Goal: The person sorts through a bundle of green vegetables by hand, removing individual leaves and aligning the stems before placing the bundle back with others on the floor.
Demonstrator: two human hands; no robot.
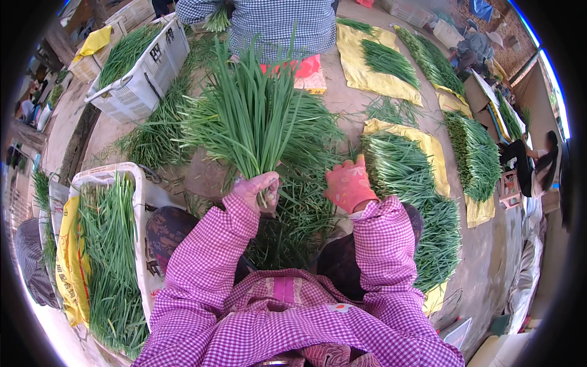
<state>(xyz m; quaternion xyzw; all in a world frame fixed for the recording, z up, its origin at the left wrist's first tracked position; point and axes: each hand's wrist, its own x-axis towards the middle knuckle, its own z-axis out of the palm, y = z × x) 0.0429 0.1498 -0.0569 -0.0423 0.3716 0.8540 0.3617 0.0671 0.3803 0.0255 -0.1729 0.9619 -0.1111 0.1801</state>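
Note:
My bare left hand (pixel 257 188) is closed around the lower ends of a bunch of garlic chives (pixel 260 116). The bunch stands upright, its green leaves fanning out above the fist. To the right is my right hand (pixel 350 185), in an orange-pink glove with a flower pattern. Its fingers are partly spread, and nothing shows in them. It is beside a neat stack of chives (pixel 406 177) lying on yellow sheeting (pixel 437 162). Between my knees and beyond the bunch spreads a heap of loose chives (pixel 299 208).
A white crate (pixel 142 202) of chives with a yellow sack (pixel 72 263) stands at my left. Another white crate (pixel 131 101) is farther off. A person in a checked shirt (pixel 281 27) sits just ahead. More chive rows (pixel 474 150) lie at the right, with other people beyond.

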